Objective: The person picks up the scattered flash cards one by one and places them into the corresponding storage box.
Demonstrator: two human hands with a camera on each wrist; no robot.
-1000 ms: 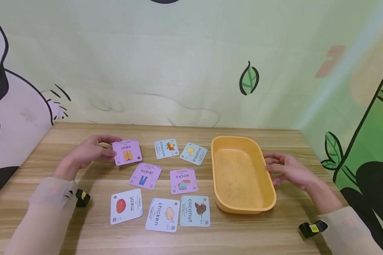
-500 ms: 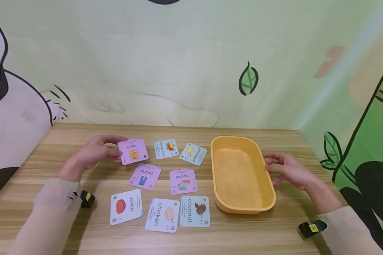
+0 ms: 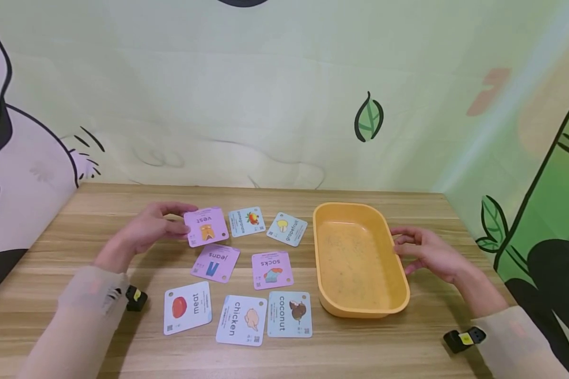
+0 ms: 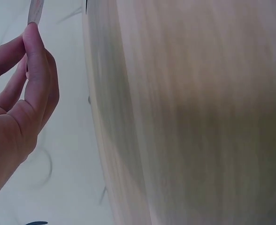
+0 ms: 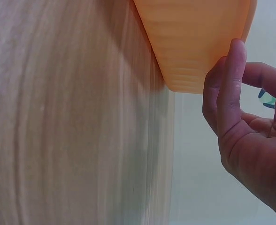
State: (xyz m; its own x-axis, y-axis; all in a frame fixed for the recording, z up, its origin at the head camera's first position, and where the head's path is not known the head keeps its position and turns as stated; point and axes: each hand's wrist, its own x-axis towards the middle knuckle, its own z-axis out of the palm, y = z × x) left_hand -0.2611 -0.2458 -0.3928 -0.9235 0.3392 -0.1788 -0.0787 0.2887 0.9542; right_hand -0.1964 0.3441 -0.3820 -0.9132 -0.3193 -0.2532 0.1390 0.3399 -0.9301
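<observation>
My left hand [image 3: 158, 226] pinches a purple "vest" card [image 3: 206, 226] by its left edge. The card is seen almost edge-on at the fingertips in the left wrist view. Close below it lies a purple "jeans" card [image 3: 215, 262], and a blue "pomegranate" card [image 3: 246, 221] is just to its right. My right hand [image 3: 427, 252] rests its fingertips against the outer right wall of a yellow plastic tub [image 3: 400, 263]. In the right wrist view, the bent fingers touch the tub's outside near the rim; none are seen over it.
Other cards lie flat on the wooden table [image 3: 137, 347]: "grapefruit" [image 3: 287, 229], "socks" [image 3: 272, 269], "meat" [image 3: 187, 308], "chicken" [image 3: 242, 319] and "coconut" [image 3: 290, 314]. A printed backdrop [image 3: 194, 105] stands along the table's far edge.
My left hand has moved the "vest" card to the right, closer to the "pomegranate" card. My right hand, the tub and the other cards have stayed in place.
</observation>
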